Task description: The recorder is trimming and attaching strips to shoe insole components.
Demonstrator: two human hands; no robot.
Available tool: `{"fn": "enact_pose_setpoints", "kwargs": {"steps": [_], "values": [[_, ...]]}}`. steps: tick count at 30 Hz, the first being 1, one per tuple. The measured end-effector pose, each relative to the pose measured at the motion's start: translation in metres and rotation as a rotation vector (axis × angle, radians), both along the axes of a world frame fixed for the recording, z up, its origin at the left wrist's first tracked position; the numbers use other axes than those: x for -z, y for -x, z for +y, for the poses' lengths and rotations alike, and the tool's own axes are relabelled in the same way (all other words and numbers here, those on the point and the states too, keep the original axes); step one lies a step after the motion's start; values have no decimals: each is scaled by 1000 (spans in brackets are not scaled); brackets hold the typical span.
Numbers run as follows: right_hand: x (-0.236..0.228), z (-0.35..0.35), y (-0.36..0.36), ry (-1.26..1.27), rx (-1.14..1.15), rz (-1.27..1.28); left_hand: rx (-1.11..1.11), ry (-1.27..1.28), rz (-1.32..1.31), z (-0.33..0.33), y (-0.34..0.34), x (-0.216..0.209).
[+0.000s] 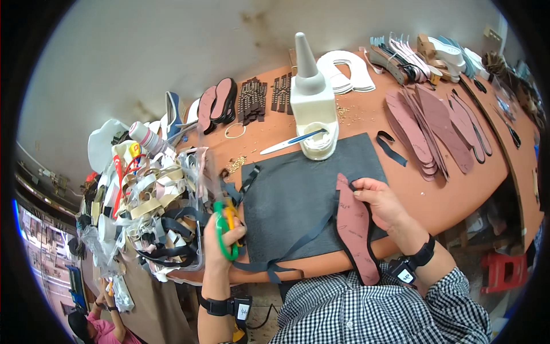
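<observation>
My right hand point(378, 200) pinches a pink shoe insole point(352, 221) with a dark edging near its upper end. The insole stands over the mat's right part, its lower end close to my checked shirt. A long black strap point(303, 243) runs from beside the insole down left across the mat's front edge. At the mat's left side, my left hand point(223, 235) is closed around scissors with green loop handles point(219, 232). A yellow-orange piece point(231, 221) shows between its fingers; I cannot tell whether it belongs to the scissors. Their blades are hard to make out.
A black mat point(281, 200) lies on the orange table. Behind it stands a cream form with a cone point(312, 94), a blue-tipped white tool point(292, 141) across its base. Left is a heaped bin of straps point(166, 212); right, stacked pink insoles point(409, 129). Another person point(109, 327) is lower left.
</observation>
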State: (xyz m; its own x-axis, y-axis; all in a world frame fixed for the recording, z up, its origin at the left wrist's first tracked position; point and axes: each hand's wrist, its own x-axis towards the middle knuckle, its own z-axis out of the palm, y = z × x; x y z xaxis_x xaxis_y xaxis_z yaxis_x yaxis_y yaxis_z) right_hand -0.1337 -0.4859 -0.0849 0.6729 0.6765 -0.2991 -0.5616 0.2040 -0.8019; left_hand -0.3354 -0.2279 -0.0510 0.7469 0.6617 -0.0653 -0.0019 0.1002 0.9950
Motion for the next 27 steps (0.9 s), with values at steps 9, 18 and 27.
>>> {"fn": "enact_pose_setpoints", "kwargs": {"steps": [9, 18, 27], "values": [[0, 6, 4, -31, -70, -70, 69, 398, -541, 7, -2, -4], [-2, 12, 4, 65, -46, -131, 157, 27, -518, 9, -6, -31], [-11, 22, -3, 82, -169, -99, 54, 212, -755, 3, -9, -58]]}}
